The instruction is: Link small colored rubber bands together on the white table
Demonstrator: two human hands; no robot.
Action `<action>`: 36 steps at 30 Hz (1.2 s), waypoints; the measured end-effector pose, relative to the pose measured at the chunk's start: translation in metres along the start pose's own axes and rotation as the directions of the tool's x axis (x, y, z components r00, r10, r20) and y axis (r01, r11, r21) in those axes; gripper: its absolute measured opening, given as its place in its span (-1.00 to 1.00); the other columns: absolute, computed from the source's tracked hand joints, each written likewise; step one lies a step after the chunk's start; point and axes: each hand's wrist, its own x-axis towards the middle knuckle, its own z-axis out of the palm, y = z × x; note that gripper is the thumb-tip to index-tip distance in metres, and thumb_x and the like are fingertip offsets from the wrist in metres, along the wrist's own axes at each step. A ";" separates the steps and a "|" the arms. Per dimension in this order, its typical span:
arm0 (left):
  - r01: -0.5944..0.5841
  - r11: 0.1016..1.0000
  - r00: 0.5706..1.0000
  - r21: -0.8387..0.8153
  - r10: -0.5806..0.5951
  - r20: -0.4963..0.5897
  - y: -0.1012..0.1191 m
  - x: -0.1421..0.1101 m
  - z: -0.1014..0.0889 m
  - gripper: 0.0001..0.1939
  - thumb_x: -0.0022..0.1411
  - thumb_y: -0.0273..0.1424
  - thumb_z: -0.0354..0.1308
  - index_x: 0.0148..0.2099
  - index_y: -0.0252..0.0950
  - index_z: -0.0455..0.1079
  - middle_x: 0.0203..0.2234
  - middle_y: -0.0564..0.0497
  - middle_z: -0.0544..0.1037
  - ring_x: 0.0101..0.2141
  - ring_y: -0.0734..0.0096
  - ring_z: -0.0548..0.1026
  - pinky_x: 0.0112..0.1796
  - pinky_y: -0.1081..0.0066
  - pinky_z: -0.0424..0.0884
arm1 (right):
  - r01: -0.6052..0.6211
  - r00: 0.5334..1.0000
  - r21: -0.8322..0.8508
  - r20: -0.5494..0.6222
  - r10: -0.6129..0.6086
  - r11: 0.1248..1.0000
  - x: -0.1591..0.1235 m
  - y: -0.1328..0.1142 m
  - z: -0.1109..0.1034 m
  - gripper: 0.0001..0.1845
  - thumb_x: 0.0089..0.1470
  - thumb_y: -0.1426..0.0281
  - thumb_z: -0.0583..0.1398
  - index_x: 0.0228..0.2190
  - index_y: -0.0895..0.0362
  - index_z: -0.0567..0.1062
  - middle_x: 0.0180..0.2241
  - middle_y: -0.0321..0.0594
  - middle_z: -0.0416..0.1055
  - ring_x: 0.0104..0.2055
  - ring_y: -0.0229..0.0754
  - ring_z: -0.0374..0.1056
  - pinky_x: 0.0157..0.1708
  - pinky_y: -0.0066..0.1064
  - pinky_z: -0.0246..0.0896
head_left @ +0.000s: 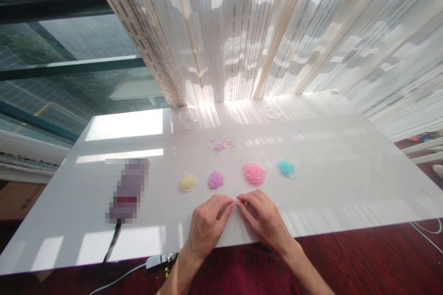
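My left hand (210, 221) and my right hand (262, 214) meet near the table's front edge, thumb and forefinger of each closed in a pinch. Their fingertips almost touch; whatever may be between them is too small to make out. Just beyond the fingertips lies a small thin purplish loop (236, 191). Past my hands sit heaps of tiny thin strands or loops: a yellow pile (187, 182), a purple pile (216, 179), a pink pile (254, 174) and a turquoise pile (286, 169). Behind them spreads a looser mixed-colour pile (221, 144).
A clear round container (188, 118) and a clear shallow dish or lid (273, 112) stand at the back of the white table (346, 170). To the left lies a blurred purple-grey object (129, 189) with a dark strap. Striped curtains (235, 32) hang behind.
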 end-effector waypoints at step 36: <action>0.077 0.989 0.997 -0.128 -0.080 -0.016 -0.008 -0.005 0.002 -0.92 0.43 -0.45 0.18 -0.10 -0.23 0.51 -0.31 0.03 0.63 -0.52 0.53 0.40 -0.40 0.51 0.41 | -0.050 0.998 0.053 -0.040 0.052 0.997 0.002 -0.001 -0.001 -0.89 0.32 0.45 0.21 -0.19 0.04 0.56 -0.34 -0.21 0.52 -0.30 -0.15 0.48 -0.26 -0.34 0.48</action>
